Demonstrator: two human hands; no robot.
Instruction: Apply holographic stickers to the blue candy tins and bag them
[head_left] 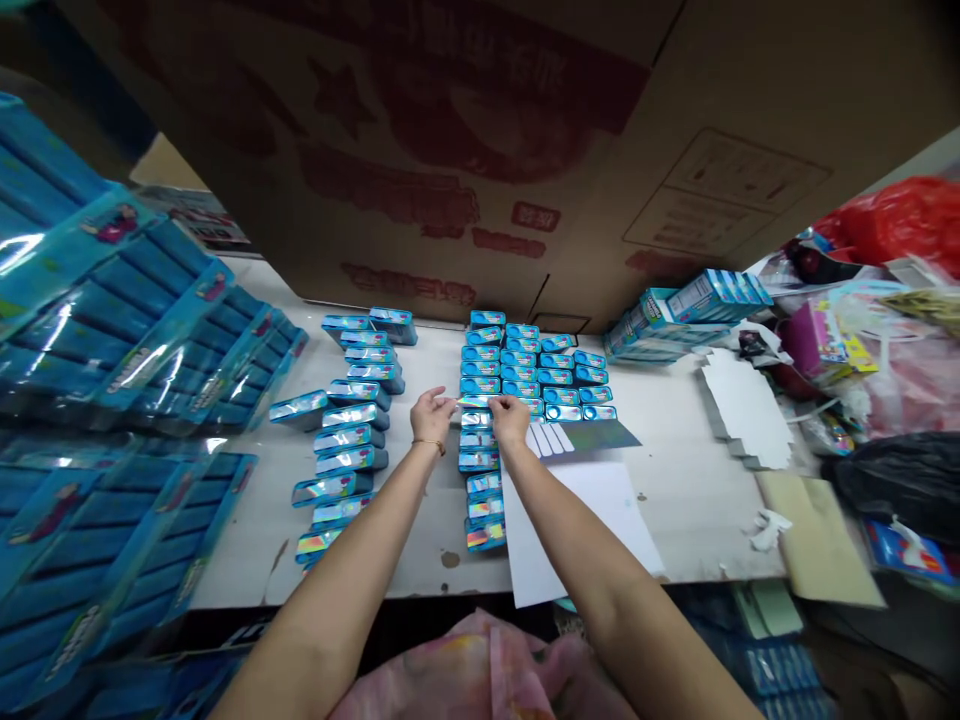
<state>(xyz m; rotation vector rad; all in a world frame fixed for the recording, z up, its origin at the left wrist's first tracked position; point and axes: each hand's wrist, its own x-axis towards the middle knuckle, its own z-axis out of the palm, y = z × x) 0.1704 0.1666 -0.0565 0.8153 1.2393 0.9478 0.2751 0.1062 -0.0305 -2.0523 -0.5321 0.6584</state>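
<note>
Several small blue boxes stand in a column before me, some with shiny, rainbow-tinted tops. Over one of them, a narrow shiny sticker strip stretches between my two hands. Thumb and forefinger of my left hand are pinched at its left end, the other fingers loosely raised. My right hand is closed on the right end, its fingertips close to the box tops. Below my right wrist lies a dark sticker sheet with white strips, overlapping a white paper sheet.
Another staggered column of blue boxes stands left on the white table. Wrapped blue packs are stacked far left. A large cardboard box walls off the back. Bags and a white card piece lie right.
</note>
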